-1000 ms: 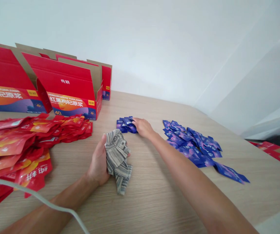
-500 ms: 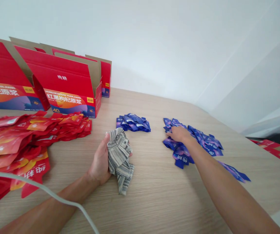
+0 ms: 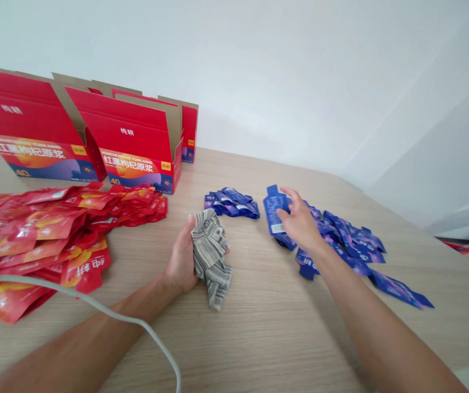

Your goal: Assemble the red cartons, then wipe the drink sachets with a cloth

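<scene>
My left hand point(image 3: 183, 262) is wrapped round a crumpled grey striped cloth point(image 3: 210, 245) above the middle of the table. Between the thumb and fingers of my right hand point(image 3: 300, 221) is a blue pouch point(image 3: 274, 210), raised with its printed text and white label showing. Beneath and beside that hand, a spread of blue pouches point(image 3: 349, 237) lies on the table. A smaller blue pile point(image 3: 232, 202) sits just behind the cloth.
Several open red cartons point(image 3: 136, 136) stand at the back left. In front of them is a large heap of red pouches point(image 3: 54, 229). A white cable point(image 3: 115, 314) crosses the lower left. The wooden table point(image 3: 234, 349) meets a white wall behind.
My right hand has lifted a blue pouch off the spread. The view has shifted left, showing more of the cartons. My left hand still grips the cloth.
</scene>
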`<action>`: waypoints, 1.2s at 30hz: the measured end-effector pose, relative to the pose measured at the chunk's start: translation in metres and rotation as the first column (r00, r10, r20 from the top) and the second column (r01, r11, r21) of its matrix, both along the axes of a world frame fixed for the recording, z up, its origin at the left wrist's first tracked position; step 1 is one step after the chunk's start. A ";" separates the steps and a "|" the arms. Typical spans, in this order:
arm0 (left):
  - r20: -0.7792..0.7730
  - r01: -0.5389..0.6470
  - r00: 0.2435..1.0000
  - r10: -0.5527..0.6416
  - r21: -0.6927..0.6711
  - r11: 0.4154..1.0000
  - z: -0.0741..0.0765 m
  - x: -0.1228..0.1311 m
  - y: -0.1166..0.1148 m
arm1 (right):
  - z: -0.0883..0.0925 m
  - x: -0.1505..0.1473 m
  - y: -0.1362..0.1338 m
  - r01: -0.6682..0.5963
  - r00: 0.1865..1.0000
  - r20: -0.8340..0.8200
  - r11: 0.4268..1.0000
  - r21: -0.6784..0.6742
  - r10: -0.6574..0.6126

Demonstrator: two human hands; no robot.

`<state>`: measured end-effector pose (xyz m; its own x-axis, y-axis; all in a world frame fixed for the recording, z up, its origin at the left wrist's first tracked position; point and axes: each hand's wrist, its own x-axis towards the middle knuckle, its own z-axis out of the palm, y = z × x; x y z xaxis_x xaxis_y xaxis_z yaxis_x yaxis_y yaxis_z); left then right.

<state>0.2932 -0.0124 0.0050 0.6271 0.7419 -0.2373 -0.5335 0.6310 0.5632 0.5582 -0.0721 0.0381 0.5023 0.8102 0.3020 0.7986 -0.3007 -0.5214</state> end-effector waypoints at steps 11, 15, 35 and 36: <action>0.109 -0.124 0.985 0.136 -0.115 0.986 0.010 0.002 -0.017 | -0.060 -0.154 0.029 -0.489 0.846 -0.099 0.836 0.248 0.524; 0.118 -0.202 0.972 0.203 -0.021 0.979 0.006 0.001 -0.015 | -0.061 -0.161 0.016 -0.623 0.764 -0.124 0.774 0.116 0.633; 0.087 -0.130 0.988 0.128 0.026 0.991 0.010 0.010 -0.025 | -0.044 -0.152 0.008 -0.571 0.804 0.017 0.765 0.298 0.594; 0.109 -0.121 0.987 0.116 0.040 0.992 0.008 0.010 -0.026 | -0.047 -0.152 0.009 -0.580 0.801 0.033 0.761 0.290 0.598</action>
